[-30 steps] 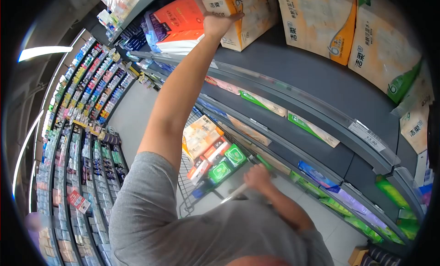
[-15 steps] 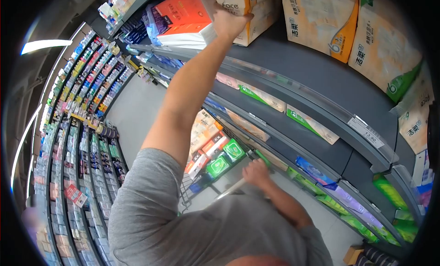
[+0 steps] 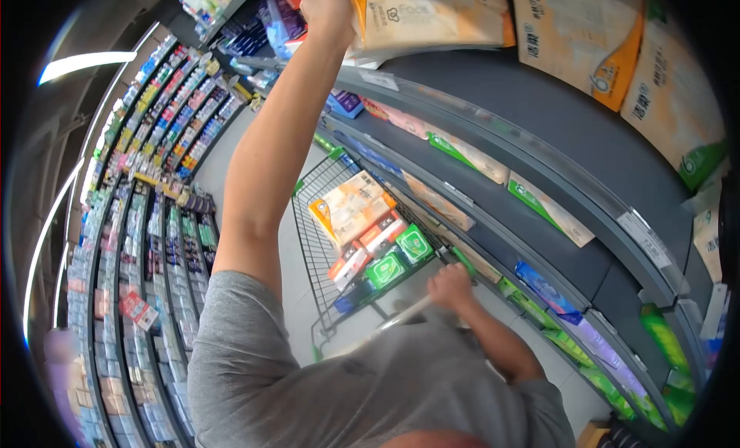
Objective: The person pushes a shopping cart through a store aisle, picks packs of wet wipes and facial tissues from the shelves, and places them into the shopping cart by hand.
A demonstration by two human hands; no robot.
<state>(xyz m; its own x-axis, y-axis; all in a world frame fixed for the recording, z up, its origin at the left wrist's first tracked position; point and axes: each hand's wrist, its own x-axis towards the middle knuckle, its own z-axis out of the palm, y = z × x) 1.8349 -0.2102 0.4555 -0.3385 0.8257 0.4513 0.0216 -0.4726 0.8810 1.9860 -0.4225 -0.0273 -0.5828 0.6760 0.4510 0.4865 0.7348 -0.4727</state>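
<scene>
At the top of the view my left hand (image 3: 327, 10) is closed on the left end of a cream and orange tissue pack (image 3: 432, 18). That pack lies on the upper shelf, its far side cut off by the frame. My right hand (image 3: 451, 286) is wrapped round the handle of a shopping cart (image 3: 306, 251). In the cart are a cream and orange tissue pack (image 3: 352, 209), orange and white packs (image 3: 351, 264), green packs (image 3: 385, 271) and something blue (image 3: 354, 298).
More large tissue packs (image 3: 574, 39) stand on the upper shelf (image 3: 493, 82) at right. Lower shelves hold green, pink and purple packs (image 3: 597, 348). Across the aisle (image 3: 231, 151) curve shelves full of small goods (image 3: 146, 294). A blurred purple shape (image 3: 62, 371) is at far left.
My left hand has moved up and left, and the pack in it now shows its broad side. More of the cart has come into view. My right hand stays on the handle.
</scene>
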